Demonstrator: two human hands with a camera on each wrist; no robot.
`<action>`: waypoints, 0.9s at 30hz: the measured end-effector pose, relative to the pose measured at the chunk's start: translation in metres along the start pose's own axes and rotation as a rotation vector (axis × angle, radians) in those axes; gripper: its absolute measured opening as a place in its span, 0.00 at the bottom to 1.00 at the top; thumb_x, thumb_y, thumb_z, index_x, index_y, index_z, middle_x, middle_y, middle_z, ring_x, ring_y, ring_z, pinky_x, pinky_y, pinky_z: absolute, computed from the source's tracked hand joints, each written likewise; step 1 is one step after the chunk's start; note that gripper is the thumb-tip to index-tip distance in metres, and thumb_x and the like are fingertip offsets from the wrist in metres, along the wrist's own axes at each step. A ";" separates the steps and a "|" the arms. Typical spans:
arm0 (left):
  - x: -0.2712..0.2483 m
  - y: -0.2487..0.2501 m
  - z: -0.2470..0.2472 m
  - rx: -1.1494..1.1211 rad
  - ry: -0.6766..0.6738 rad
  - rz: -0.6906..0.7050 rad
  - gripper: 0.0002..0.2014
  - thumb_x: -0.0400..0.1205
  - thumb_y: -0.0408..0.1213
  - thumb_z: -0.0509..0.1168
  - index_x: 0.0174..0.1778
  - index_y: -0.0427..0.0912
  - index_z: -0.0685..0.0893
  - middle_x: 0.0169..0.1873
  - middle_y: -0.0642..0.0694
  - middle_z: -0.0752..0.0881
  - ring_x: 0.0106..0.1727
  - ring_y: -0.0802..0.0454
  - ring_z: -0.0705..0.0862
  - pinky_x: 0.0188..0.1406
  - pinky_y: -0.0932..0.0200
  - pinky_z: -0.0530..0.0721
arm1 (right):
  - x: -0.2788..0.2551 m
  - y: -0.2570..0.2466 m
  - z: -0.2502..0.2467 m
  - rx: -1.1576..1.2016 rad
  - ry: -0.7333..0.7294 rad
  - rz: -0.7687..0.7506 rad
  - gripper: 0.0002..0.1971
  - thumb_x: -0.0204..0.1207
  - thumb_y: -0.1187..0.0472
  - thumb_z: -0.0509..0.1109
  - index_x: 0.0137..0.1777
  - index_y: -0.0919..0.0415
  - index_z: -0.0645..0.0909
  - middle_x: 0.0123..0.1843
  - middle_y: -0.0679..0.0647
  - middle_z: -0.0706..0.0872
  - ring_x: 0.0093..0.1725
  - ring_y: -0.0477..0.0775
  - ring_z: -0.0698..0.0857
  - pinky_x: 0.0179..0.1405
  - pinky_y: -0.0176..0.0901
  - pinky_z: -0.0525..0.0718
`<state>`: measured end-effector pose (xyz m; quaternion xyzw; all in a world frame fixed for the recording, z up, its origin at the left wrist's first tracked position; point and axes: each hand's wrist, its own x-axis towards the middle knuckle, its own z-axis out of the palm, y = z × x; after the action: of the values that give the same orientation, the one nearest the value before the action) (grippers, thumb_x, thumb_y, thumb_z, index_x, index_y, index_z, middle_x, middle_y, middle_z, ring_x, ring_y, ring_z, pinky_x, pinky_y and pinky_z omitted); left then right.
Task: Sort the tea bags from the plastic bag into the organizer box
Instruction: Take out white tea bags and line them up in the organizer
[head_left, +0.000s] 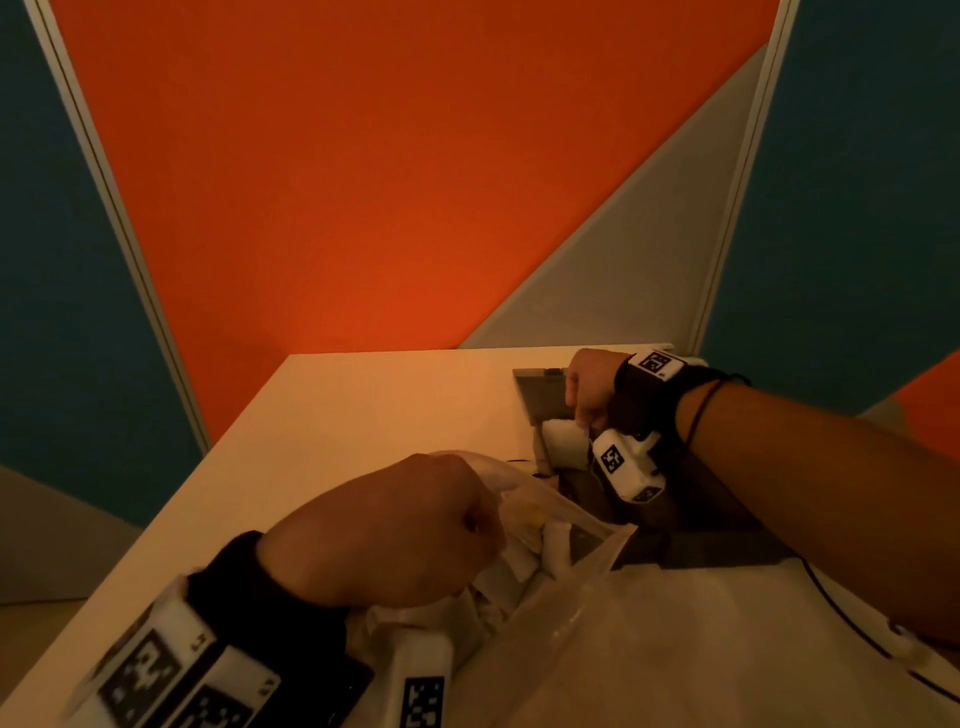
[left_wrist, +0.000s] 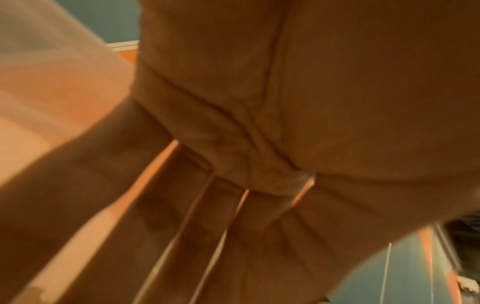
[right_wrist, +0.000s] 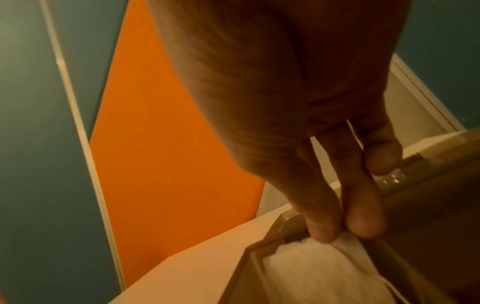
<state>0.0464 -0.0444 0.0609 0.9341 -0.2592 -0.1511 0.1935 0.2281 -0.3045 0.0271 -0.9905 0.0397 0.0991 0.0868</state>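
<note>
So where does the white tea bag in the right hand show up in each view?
Head: right of centre, tea bag under the right hand, in the organizer box.
Left wrist: not in it.
Right wrist: bottom right, tea bag pinched by the fingertips.
Shared landmark: the orange wall panel.

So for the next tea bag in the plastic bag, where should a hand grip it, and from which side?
Probably from the bag's open mouth, which faces the organizer box. The left hand holds the plastic bag by its rim, keeping that mouth spread, and white tea bags sit just inside. Pinch an upper corner of the nearest one. The right hand pinches a tea bag that way.
</note>
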 end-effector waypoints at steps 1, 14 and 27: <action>0.001 0.000 0.001 0.016 0.015 -0.002 0.11 0.84 0.41 0.62 0.56 0.54 0.88 0.54 0.61 0.86 0.46 0.66 0.86 0.37 0.74 0.82 | -0.004 -0.004 -0.001 0.008 0.033 -0.005 0.16 0.63 0.66 0.82 0.51 0.62 0.87 0.50 0.60 0.91 0.44 0.57 0.91 0.43 0.50 0.91; -0.011 0.002 -0.011 0.191 0.094 -0.060 0.21 0.82 0.29 0.60 0.69 0.51 0.81 0.67 0.52 0.80 0.65 0.53 0.79 0.63 0.56 0.80 | -0.212 -0.076 -0.014 0.169 0.299 -0.362 0.03 0.76 0.59 0.75 0.46 0.50 0.84 0.43 0.44 0.85 0.44 0.42 0.84 0.42 0.39 0.83; -0.019 0.003 -0.012 0.245 0.112 -0.008 0.20 0.81 0.27 0.61 0.67 0.48 0.83 0.65 0.51 0.82 0.63 0.54 0.82 0.57 0.60 0.79 | -0.160 -0.093 0.097 -0.170 0.038 -0.364 0.26 0.73 0.51 0.73 0.70 0.51 0.73 0.67 0.52 0.78 0.63 0.56 0.80 0.64 0.55 0.81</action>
<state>0.0339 -0.0330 0.0759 0.9587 -0.2610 -0.0668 0.0915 0.0624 -0.1861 -0.0189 -0.9868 -0.1469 0.0660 0.0186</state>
